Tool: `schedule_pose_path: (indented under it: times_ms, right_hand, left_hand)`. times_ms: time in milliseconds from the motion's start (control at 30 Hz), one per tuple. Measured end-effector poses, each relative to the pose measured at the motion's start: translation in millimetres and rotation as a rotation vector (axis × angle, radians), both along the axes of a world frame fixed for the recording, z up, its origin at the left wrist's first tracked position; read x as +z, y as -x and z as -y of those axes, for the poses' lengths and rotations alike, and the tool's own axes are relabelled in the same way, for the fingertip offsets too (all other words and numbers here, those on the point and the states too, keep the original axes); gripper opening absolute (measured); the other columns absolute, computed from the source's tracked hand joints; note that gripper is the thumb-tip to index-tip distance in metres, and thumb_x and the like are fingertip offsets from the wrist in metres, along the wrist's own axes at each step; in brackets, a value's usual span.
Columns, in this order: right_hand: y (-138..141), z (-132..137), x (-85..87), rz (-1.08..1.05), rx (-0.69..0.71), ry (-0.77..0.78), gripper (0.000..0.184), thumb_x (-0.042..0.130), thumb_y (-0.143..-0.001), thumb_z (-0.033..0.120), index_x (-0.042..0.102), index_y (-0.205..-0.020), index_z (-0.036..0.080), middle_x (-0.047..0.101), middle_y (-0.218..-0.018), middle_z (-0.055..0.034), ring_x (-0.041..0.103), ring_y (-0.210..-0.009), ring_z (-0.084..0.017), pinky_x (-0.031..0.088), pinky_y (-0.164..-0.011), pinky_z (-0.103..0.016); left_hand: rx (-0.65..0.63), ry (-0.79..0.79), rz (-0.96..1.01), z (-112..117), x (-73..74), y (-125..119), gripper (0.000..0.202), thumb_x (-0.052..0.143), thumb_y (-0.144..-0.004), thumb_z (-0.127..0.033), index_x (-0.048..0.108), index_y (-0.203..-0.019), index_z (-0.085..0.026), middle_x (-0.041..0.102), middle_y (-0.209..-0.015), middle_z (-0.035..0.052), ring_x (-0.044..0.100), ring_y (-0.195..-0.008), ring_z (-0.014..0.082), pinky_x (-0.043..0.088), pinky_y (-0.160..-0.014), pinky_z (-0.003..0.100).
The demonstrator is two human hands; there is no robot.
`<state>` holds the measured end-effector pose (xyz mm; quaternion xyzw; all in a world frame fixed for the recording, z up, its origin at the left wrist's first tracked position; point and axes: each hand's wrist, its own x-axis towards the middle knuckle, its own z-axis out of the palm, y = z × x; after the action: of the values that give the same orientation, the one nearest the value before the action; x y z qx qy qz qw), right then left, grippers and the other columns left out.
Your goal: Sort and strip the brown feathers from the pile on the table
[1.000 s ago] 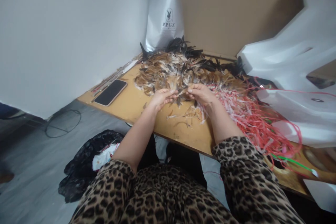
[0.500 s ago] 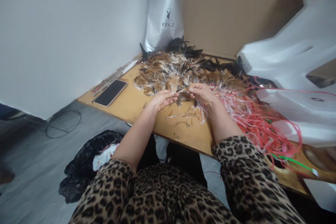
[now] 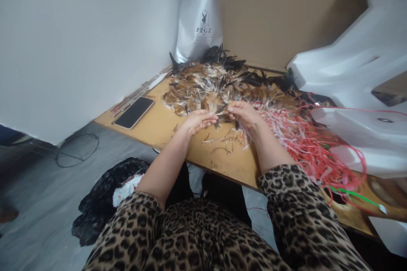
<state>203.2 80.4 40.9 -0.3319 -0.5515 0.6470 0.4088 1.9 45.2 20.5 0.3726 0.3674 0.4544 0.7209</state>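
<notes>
A big heap of brown, white and black feathers [image 3: 216, 82] lies on a wooden table [image 3: 159, 129]. My left hand [image 3: 197, 120] and my right hand [image 3: 243, 113] meet at the heap's near edge. Both pinch a small dark feather [image 3: 221, 111] held between them, fingers pressed together. A few loose feathers [image 3: 227, 139] lie on the wood just below my hands. Red and pink string [image 3: 305, 144] spreads in a tangle under and to the right of my right wrist.
A black phone [image 3: 134, 112] lies at the table's left edge beside thin sticks [image 3: 140, 91]. A white bag [image 3: 199, 19] stands at the back against the wall. White foam pieces [image 3: 359, 76] crowd the right. A black bag [image 3: 104, 197] lies on the floor.
My hands have barely shifted. The feather between them has dropped a little lower, closer to the heap's edge.
</notes>
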Motion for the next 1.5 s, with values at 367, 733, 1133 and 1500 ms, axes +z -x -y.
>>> schedule_pose_path:
  times_ms: [367, 733, 1133, 1500]
  right_hand:
    - [3.2, 0.1, -0.7, -0.018, -0.023, -0.022, 0.028, 0.077, -0.056, 0.032, 0.058, -0.065, 0.014, 0.06, -0.059, 0.0003, 0.047, -0.047, -0.005, 0.035, -0.044, -0.019]
    - [1.8, -0.4, 0.0, -0.021, -0.052, -0.037, 0.028, 0.074, -0.059, 0.037, 0.06, -0.067, 0.014, 0.057, -0.057, 0.0, 0.047, -0.047, -0.007, 0.035, -0.045, -0.02]
    - [-4.3, 9.2, 12.9, 0.066, 0.402, -0.098, 0.027, 0.064, -0.066, 0.037, 0.056, -0.055, 0.015, 0.051, -0.051, -0.0013, 0.044, -0.048, -0.011, 0.032, -0.049, -0.025]
    - [0.1, 12.5, 14.7, 0.207, 0.615, -0.119, 0.028, 0.06, -0.071, 0.036, 0.055, -0.055, 0.013, 0.047, -0.048, 0.0006, 0.04, -0.045, -0.008, 0.029, -0.043, -0.021]
  left_hand:
    - [-0.008, -0.034, -0.089, 2.5, -1.7, -5.1, 0.01, 0.067, -0.07, -0.015, 0.064, -0.075, -0.006, 0.068, -0.072, 0.0101, 0.063, -0.06, 0.0084, 0.048, -0.058, 0.016]
    - [-0.029, -0.137, -0.261, 3.1, 0.4, -6.5, 0.015, 0.068, -0.069, -0.022, 0.064, -0.069, -0.007, 0.066, -0.065, 0.009, 0.059, -0.053, 0.0078, 0.045, -0.051, 0.017]
    - [0.166, -0.028, 0.229, -4.0, 3.6, 3.7, 0.005, 0.063, -0.073, -0.012, 0.063, -0.078, -0.01, 0.065, -0.107, 0.0098, 0.063, -0.073, 0.0065, 0.048, -0.059, 0.014]
    - [-0.011, -0.113, 0.003, 2.2, 4.2, 0.2, 0.019, 0.069, -0.069, -0.02, 0.065, -0.08, -0.005, 0.069, -0.08, 0.0115, 0.064, -0.065, 0.0089, 0.048, -0.058, 0.015]
